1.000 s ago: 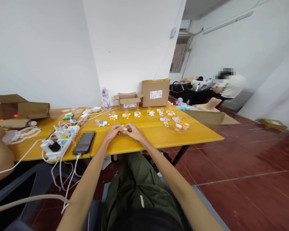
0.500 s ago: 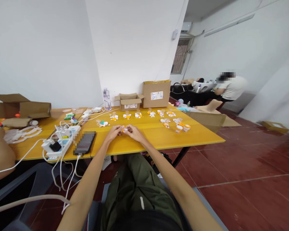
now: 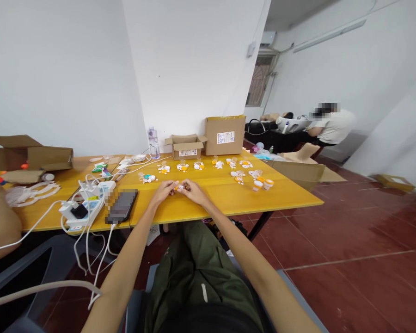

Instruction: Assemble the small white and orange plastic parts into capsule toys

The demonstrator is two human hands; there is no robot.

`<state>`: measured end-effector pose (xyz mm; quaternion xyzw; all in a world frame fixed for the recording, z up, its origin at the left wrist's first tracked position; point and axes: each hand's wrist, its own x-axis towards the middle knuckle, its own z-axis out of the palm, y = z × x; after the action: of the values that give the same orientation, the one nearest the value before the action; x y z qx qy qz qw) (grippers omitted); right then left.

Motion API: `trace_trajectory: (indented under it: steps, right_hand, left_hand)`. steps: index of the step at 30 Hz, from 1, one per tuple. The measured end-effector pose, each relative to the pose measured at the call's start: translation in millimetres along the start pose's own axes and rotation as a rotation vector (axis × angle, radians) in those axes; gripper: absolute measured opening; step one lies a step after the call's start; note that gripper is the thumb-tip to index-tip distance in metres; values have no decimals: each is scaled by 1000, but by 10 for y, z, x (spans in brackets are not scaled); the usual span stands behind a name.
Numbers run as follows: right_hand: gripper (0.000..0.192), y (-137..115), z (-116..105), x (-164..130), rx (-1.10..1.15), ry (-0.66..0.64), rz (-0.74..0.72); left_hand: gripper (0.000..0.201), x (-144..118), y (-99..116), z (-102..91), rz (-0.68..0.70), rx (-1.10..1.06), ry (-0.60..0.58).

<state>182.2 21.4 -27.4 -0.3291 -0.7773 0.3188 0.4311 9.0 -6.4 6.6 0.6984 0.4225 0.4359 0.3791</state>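
Over the near half of the yellow table (image 3: 225,199), my left hand (image 3: 165,190) and my right hand (image 3: 191,190) meet with fingers closed on one small orange-and-white plastic piece (image 3: 179,187). Fingers cover most of it, so its exact kind is hard to make out. Beyond my hands lie little clusters of white and orange parts (image 3: 183,168) with small clear cups. One cluster has a teal piece (image 3: 147,176). Two clear cups with orange rims and white tops, one of them this cup (image 3: 257,185), stand to the right.
A white power strip (image 3: 90,208) with tangled cables and a phone (image 3: 122,206) lie at the left. Open cardboard box (image 3: 187,147), larger carton (image 3: 225,135) and bottle (image 3: 153,143) stand at the back. Another person's arm (image 3: 2,222) is at far left; someone sits (image 3: 336,127) far right.
Almost nothing differs. Both hands keep the same place around the small piece, with at most a slight shift of the fingers.
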Motion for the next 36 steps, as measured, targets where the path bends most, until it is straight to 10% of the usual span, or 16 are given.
trace_trajectory:
  steps: [36]
  right_hand:
    - [18,-99,-34,-50,-118,29,-16]
  left_hand:
    - [49,-14,38,11,-31,-32,13]
